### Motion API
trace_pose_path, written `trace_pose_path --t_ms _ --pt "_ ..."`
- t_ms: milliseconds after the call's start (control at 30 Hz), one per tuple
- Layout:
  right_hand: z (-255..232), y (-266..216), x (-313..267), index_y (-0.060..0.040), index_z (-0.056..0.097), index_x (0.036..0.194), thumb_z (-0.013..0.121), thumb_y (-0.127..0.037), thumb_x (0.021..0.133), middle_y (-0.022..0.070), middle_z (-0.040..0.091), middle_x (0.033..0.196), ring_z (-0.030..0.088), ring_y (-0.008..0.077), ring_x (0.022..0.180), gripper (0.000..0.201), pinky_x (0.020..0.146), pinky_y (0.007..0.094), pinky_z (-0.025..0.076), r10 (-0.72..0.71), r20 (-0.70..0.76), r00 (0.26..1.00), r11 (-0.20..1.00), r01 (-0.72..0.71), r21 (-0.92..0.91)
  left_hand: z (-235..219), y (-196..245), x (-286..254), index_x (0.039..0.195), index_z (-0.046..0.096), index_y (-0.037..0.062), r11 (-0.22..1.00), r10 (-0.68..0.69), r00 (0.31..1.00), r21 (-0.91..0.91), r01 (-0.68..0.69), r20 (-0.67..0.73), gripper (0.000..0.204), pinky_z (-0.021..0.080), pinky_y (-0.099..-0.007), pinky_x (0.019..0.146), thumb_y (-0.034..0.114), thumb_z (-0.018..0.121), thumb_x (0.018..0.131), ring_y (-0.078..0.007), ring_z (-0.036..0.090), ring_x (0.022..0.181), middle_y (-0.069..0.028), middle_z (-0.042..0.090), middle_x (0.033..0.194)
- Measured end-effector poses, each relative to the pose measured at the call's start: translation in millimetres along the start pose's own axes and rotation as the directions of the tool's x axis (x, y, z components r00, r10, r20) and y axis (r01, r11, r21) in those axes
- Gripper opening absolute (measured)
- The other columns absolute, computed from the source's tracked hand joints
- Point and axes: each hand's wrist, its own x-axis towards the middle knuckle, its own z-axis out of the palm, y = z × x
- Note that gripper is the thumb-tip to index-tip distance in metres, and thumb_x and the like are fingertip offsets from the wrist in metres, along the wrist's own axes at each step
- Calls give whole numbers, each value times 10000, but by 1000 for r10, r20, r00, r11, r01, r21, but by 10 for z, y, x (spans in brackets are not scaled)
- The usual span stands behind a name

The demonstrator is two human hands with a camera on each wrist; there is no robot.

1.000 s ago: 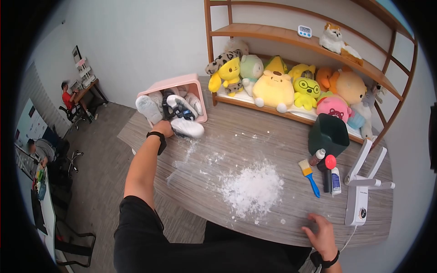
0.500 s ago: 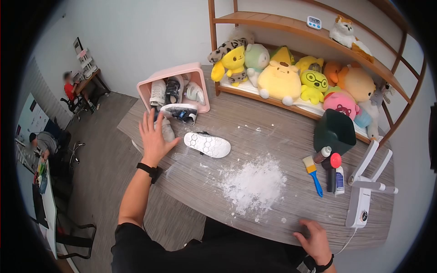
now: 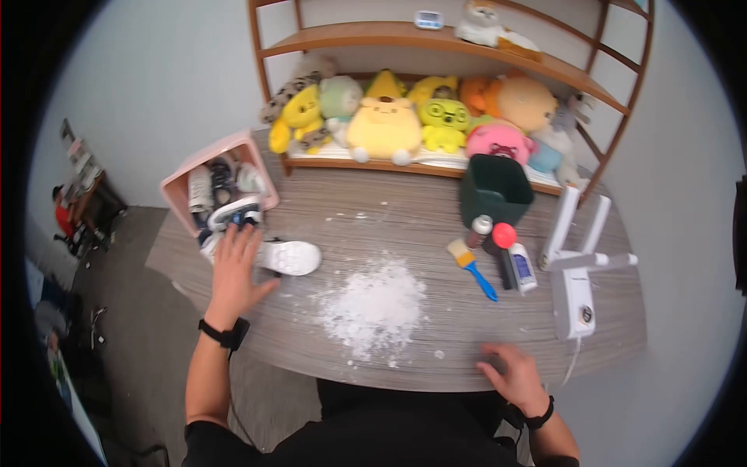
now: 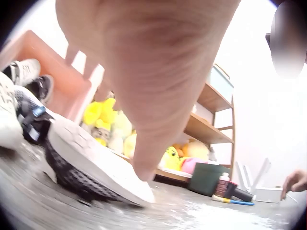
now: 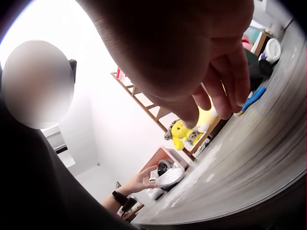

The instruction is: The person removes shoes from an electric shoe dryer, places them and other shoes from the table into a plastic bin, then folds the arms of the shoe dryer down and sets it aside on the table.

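Note:
A sneaker (image 3: 297, 258) lies upside down on the table, its white sole facing up and its dark mesh upper underneath. My left hand (image 3: 236, 272) is spread over the sneaker's near left end, fingers straight, holding nothing. In the left wrist view, the thumb (image 4: 146, 165) overlaps the sole. Behind that hand, a pink bin (image 3: 261, 173) lies on its side with several shoes in and before its mouth, among them a dark sneaker (image 3: 233, 212). By the table's front edge, my right hand (image 3: 513, 377) hangs with loosely bent fingers and grips nothing.
White powder (image 3: 373, 307) is heaped mid-table. To its right are a blue-handled brush (image 3: 476, 272), a white bottle (image 3: 522, 268), a red-capped dark bottle (image 3: 504, 237), a dark green bin (image 3: 498, 191) and a white pronged device (image 3: 574, 300). Plush toys (image 3: 385, 128) fill the shelf behind.
My left hand let go of a shoe by the bin; the white-soled sneaker now lies sole up nearer the powder. The hand then moved over its end. My view has swung right.

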Motion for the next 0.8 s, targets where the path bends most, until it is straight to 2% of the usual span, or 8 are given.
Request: trace_pose_path --t_ms 100,167,333,400,467,567,667,800 --pt "-162 168 -114 -25 764 1238 905 -150 947 197 793 1121 776 421 994 347 862 462 631 1 -182 983 996 -17 -85 280 301 35 1703 501 117 981 134 975 -160 -106 177 1035 337 -652 1321 323 966 802 -467 441 1618 -185 500 1748" --pt "-290 302 -159 -21 764 1208 899 -126 942 191 783 1096 763 416 1018 317 879 461 623 -20 -352 936 991 -29 -133 594 212 111 1687 525 129 987 157 982 17 -159 101 870 357 -633 1298 232 878 898 -420 485 1594 -181 553 1703" --pt "-701 767 -353 13 686 1359 937 -170 903 260 700 1324 689 465 1205 552 1003 496 587 103 -560 822 897 -320 -305 1260 -412 436 1637 542 80 939 -136 987 328 102 82 710 468 -591 1131 174 783 976 -327 591 1414 -98 624 1588" --pt "-813 899 -363 30 645 1430 960 -203 881 293 656 1416 657 484 1272 675 1049 511 571 124 -645 754 865 -401 -302 1311 -435 441 1682 489 76 910 -159 986 394 128 46 849 450 -568 1191 175 849 919 -347 566 1471 -131 594 1627" --pt "-878 1015 -378 68 541 1543 1016 -290 814 347 567 1530 621 518 1336 941 1102 538 551 109 -648 754 788 -462 -406 1150 -146 450 1717 435 58 942 -90 996 326 82 10 1009 412 -559 1260 167 917 837 -374 529 1530 -187 560 1662" --pt "-945 1196 -237 97 507 1567 1040 -405 764 355 612 1483 631 525 1334 1086 1108 549 555 225 -634 740 767 -536 -353 571 725 434 1630 523 0 985 149 988 94 -145 -38 910 398 -563 1273 170 918 828 -407 534 1514 -229 573 1634" --pt "-948 1565 -54 92 490 1592 1027 -443 755 351 660 1429 646 530 1327 1129 1101 548 565 474 -553 685 729 -658 -190 209 1414 375 1557 593 -18 969 231 972 -79 -234 -36 842 418 -577 1269 202 939 822 -417 561 1482 -229 615 1577" --pt "-1027 1755 -86 61 535 1603 976 -358 772 332 710 1361 687 493 1279 1029 1116 536 561 477 -558 679 767 -632 -113 72 1740 175 1480 650 -21 929 315 948 -189 -317 -45 751 434 -575 1248 202 938 822 -415 607 1415 -228 655 1513"
